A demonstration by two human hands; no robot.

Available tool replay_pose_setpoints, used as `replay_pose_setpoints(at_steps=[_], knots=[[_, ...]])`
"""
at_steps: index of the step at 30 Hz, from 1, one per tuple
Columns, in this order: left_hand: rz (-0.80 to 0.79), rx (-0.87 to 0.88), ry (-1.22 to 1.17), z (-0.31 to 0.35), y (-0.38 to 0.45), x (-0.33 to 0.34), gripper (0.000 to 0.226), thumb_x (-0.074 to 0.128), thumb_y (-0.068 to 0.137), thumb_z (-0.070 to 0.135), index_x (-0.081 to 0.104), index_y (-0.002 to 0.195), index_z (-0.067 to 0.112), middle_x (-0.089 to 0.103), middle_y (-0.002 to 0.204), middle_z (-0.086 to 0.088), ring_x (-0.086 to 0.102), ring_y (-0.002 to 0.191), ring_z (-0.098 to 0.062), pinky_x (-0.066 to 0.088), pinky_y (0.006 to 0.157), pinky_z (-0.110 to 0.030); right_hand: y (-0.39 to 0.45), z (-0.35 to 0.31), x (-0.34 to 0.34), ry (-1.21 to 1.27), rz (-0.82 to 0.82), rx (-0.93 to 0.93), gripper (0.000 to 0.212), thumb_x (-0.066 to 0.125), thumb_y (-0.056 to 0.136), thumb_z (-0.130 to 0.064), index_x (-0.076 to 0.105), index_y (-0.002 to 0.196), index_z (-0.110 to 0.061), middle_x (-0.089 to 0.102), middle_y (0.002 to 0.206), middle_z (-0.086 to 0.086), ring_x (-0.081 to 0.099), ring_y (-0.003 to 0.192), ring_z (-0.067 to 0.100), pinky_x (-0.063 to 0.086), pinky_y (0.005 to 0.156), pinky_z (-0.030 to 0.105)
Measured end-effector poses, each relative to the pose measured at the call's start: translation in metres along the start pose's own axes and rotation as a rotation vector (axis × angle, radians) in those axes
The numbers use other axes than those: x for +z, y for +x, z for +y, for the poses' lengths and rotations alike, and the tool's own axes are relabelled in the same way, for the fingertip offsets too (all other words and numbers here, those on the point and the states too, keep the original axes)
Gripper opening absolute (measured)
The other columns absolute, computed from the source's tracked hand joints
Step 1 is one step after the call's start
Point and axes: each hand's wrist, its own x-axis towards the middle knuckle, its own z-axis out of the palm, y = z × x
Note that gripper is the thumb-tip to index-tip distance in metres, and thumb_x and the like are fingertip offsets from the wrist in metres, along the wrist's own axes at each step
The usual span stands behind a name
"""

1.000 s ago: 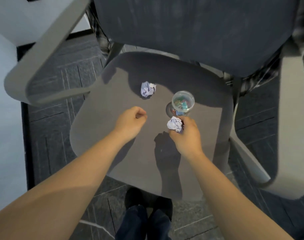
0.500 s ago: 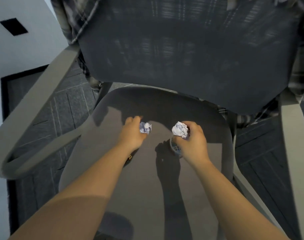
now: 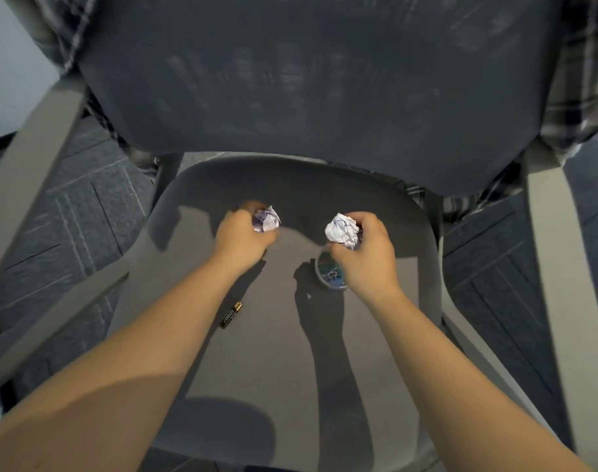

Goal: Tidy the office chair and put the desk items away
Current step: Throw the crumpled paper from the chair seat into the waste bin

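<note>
I look down on a grey office chair seat. My left hand grips a crumpled white paper ball above the seat's back half. My right hand grips a second crumpled paper ball. Under my right hand a clear plastic cup with coloured clips stands on the seat, partly hidden by the hand. A black and gold battery lies on the seat beside my left forearm.
The dark mesh backrest rises just behind my hands, with a plaid shirt draped over it. Grey armrests flank the seat. Dark carpet tiles lie around the chair.
My left hand reached forward and picked up the paper ball from the seat. My right hand lifted its ball above the cup. The view moved closer, and the battery came into sight.
</note>
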Motion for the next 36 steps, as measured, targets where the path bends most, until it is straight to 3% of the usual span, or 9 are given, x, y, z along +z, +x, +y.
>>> replay_pose_setpoints(at_steps=[4,6,10,14,18,25,30,36], knots=[[-0.044,0.078,-0.169,0.045,-0.022,-0.034,0.041,0.068,0.073,0.016,0.054,0.111,0.016,0.059,0.101,-0.003,0.056,0.091,-0.02,0.041,0.08,-0.028,-0.016,-0.04,-0.027,0.099,0.037,-0.041,0.03,0.063,0.074,-0.007,0.045,0.09,-0.025,0.057,0.1,0.003,0.052,0.085,0.014,0.033,0.061,0.017],[-0.067,0.132,-0.249,0.077,-0.036,-0.051,0.034,0.068,0.072,0.013,0.055,0.103,0.02,0.059,0.09,0.002,0.056,0.081,-0.015,0.043,0.074,-0.025,-0.027,-0.064,-0.052,0.146,0.078,-0.069,0.029,0.063,0.074,-0.01,0.045,0.09,-0.026,0.057,0.093,-0.002,0.052,0.08,0.011,0.037,0.06,0.013],[-0.102,0.267,-0.366,0.145,-0.076,-0.069,0.035,0.066,0.074,0.007,0.053,0.104,0.02,0.055,0.079,0.014,0.051,0.07,0.003,0.041,0.06,-0.003,-0.058,-0.099,-0.119,0.218,0.211,-0.128,0.029,0.064,0.074,-0.011,0.045,0.091,-0.024,0.05,0.077,-0.019,0.05,0.068,-0.003,0.037,0.058,0.004],[-0.264,0.401,-0.415,0.214,-0.125,-0.053,0.032,0.065,0.075,0.005,0.052,0.099,0.022,0.056,0.079,0.012,0.053,0.069,0.002,0.045,0.071,-0.015,-0.097,-0.101,-0.199,0.196,0.383,-0.165,0.027,0.063,0.073,-0.01,0.045,0.089,-0.022,0.052,0.081,-0.011,0.05,0.069,-0.002,0.035,0.057,0.003],[-0.426,0.548,-0.38,0.281,-0.183,-0.009,0.028,0.063,0.075,-0.001,0.053,0.088,0.022,0.055,0.073,0.008,0.052,0.048,0.011,0.042,0.056,-0.003,-0.147,-0.07,-0.28,0.203,0.536,-0.12,0.027,0.061,0.074,-0.008,0.044,0.084,-0.026,0.053,0.086,-0.006,0.049,0.074,0.006,0.035,0.057,0.003],[-0.643,0.692,-0.252,0.366,-0.322,0.102,0.036,0.067,0.068,0.014,0.057,0.063,0.049,0.057,0.07,0.017,0.053,0.051,0.012,0.042,0.056,-0.003,-0.27,0.019,-0.425,0.245,0.753,-0.027,0.026,0.062,0.076,-0.007,0.047,0.093,-0.02,0.05,0.078,-0.017,0.049,0.068,-0.001,0.036,0.052,-0.003],[-0.789,0.812,-0.129,0.411,-0.44,0.188,0.03,0.067,0.071,0.015,0.051,0.071,0.041,0.056,0.077,0.019,0.057,0.065,0.005,0.041,0.052,-0.001,-0.376,0.09,-0.516,0.235,0.949,0.059,0.026,0.065,0.075,-0.01,0.047,0.091,-0.021,0.05,0.076,-0.019,0.048,0.067,-0.003,0.035,0.052,-0.004],[-0.984,0.949,0.091,0.442,-0.559,0.281,0.037,0.068,0.073,0.019,0.045,0.101,0.027,0.05,0.083,0.017,0.052,0.075,-0.003,0.04,0.059,-0.014,-0.495,0.168,-0.575,0.307,1.193,0.233,0.029,0.063,0.075,-0.01,0.045,0.094,-0.021,0.049,0.078,-0.018,0.048,0.068,-0.002,0.034,0.049,-0.003]])
